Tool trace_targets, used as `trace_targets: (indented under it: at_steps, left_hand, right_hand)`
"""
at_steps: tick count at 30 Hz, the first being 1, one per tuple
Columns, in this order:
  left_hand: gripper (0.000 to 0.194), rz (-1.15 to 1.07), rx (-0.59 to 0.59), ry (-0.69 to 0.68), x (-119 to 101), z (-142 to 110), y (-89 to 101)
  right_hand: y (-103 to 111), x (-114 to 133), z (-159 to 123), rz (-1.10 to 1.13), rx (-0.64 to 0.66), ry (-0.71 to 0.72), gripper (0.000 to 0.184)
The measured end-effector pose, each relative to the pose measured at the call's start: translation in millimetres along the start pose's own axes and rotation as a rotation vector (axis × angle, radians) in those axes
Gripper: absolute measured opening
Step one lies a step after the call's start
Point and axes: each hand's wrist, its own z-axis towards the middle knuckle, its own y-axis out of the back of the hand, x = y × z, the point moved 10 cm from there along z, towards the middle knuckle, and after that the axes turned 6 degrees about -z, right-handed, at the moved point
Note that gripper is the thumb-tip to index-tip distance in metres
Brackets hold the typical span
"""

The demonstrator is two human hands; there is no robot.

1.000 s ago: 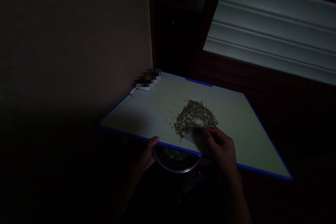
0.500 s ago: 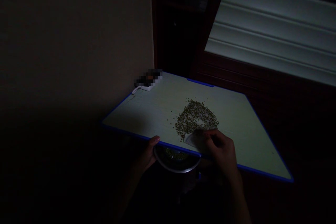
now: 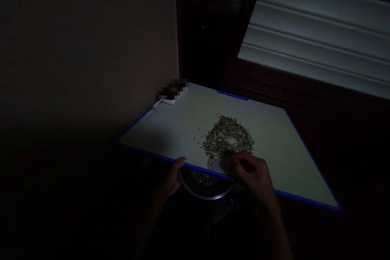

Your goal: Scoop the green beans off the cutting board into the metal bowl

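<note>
A pile of small greenish-brown grains lies on a pale tabletop with a blue rim. My right hand rests at the table's near edge with fingers curled on a small pale flat piece pressed against the grains. My left hand grips the rim of a round metal bowl held just below the table edge. Some grains lie inside the bowl. The scene is very dark.
A small white object, partly blurred out, sits at the table's far left corner by the wall. A dark wooden frame and a pale ribbed panel stand behind the table.
My right hand and the pale piece have slid left along the near edge, closer to above the bowl. The left hand and bowl have stayed put.
</note>
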Motion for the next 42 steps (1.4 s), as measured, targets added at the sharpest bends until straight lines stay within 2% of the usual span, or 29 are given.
trace_targets:
  at_steps: [3,6,11,17,27,35,42]
  left_hand:
    - [0.067,-0.003,-0.003,0.023,1.0,-2.4,-3.8]
    - [0.069,-0.022,-0.001,-0.01,-1.8,-2.8,-2.9]
    - [0.071,-0.028,0.001,-0.049,-4.5,-2.4,-0.5]
    - [0.07,-0.009,-0.007,0.003,0.0,-2.2,-1.3]
    - [0.067,-0.026,0.032,-0.01,1.1,1.7,-0.8]
    - [0.065,-0.028,0.038,0.017,6.8,6.5,7.5]
    - [0.069,-0.048,0.034,-0.022,1.1,2.2,3.5]
  right_hand:
    - [-0.4,-0.7,-0.3,0.007,0.005,0.003,0.014]
    - [-0.1,-2.4,-0.7,0.004,0.001,-0.003,0.013]
    - [8.1,-7.1,-1.7,-0.005,-0.087,-0.041,0.014]
    - [2.9,-4.3,-1.8,-0.029,-0.051,-0.003,0.012]
    - [16.4,-19.3,-3.1,-0.08,-0.251,-0.122,0.015]
    - [9.6,-11.9,-0.2,-0.033,-0.159,-0.049,0.02]
    - [9.0,-10.1,0.2,0.004,-0.137,-0.038,0.018]
